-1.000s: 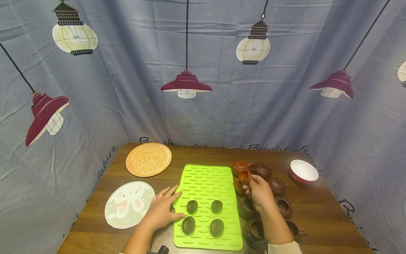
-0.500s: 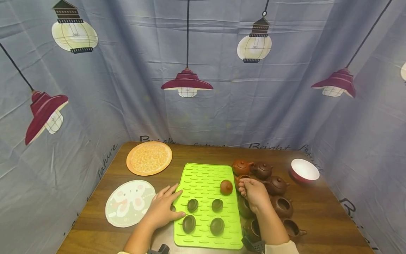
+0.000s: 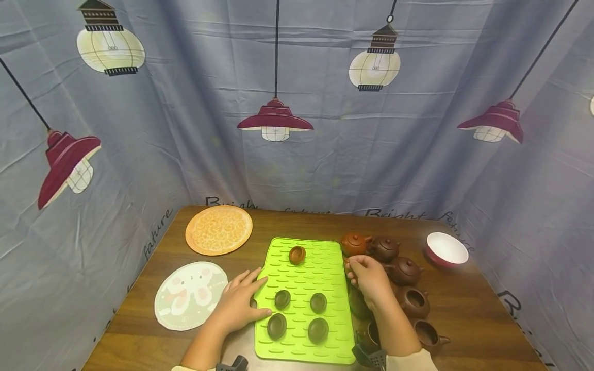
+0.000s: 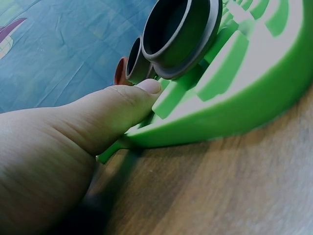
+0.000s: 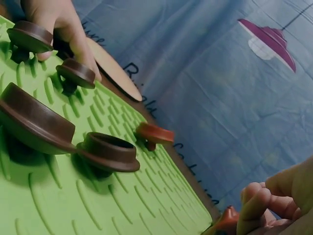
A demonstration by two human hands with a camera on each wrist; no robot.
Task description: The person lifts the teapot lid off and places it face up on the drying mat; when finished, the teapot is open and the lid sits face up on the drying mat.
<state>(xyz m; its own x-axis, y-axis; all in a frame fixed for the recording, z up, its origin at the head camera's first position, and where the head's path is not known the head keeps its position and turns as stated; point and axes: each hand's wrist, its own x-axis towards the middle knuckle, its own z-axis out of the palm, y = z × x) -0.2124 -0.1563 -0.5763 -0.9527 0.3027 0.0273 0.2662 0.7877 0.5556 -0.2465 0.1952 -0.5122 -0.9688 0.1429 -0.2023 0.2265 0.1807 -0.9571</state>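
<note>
My left hand point(image 3: 238, 304) lies with spread fingers along the left edge of the green mat point(image 3: 301, 275). In the left wrist view its thumb point(image 4: 117, 107) rests on the mat's rim. Several dark brown teapot lids point(image 3: 277, 326) lie upside down on the nearer half of the mat. One orange-brown lid point(image 3: 297, 255) sits rim up on its far part. My right hand point(image 3: 371, 283) hovers at the mat's right side, beside the orange teapot point(image 3: 355, 243); its fingers curl in against the thumb, and nothing shows between them. It covers a second orange teapot behind it.
Several brown teapots point(image 3: 414, 302) crowd the table right of the mat, some lidless. A red bowl point(image 3: 447, 249) with a white inside stands farther right. On the left lie an orange round placemat point(image 3: 219, 230) and a rabbit-patterned placemat point(image 3: 191, 296). A curtain hangs behind.
My right hand held the orange lid, then let it go. The lid moved leftward across the mat and now lies rim up at its far part. The left hand has stayed put.
</note>
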